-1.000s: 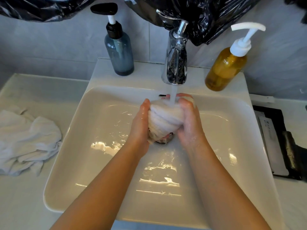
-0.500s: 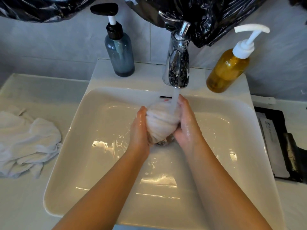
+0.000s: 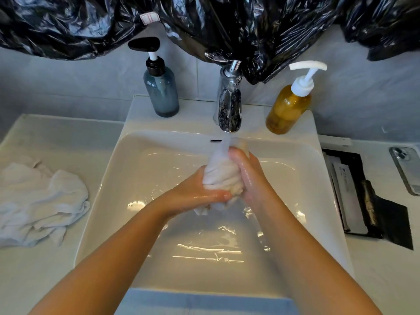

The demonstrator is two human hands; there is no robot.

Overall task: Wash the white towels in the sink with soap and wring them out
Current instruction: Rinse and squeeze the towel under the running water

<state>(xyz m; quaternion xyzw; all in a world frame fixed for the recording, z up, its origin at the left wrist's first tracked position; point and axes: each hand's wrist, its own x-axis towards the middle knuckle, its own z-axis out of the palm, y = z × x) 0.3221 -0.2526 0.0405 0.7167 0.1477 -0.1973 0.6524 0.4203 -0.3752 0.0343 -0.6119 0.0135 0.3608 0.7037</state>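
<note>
Midway, left hand point(image 3: 196, 192), right hand point(image 3: 248, 172) grip towel point(image 3: 218, 174) — sink walls point(image 3: 127, 178) apart

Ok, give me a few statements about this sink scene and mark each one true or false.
1. The left hand and the right hand both grip one bunched white towel under the running faucet. True.
2. The amber pump bottle stands left of the faucet. False: it stands to the right; the blue-grey bottle is on the left.
3. A heap of white towels lies on the counter left of the sink. True.
4. The phone lies in the basin. False: it lies on the counter, far right.
</note>
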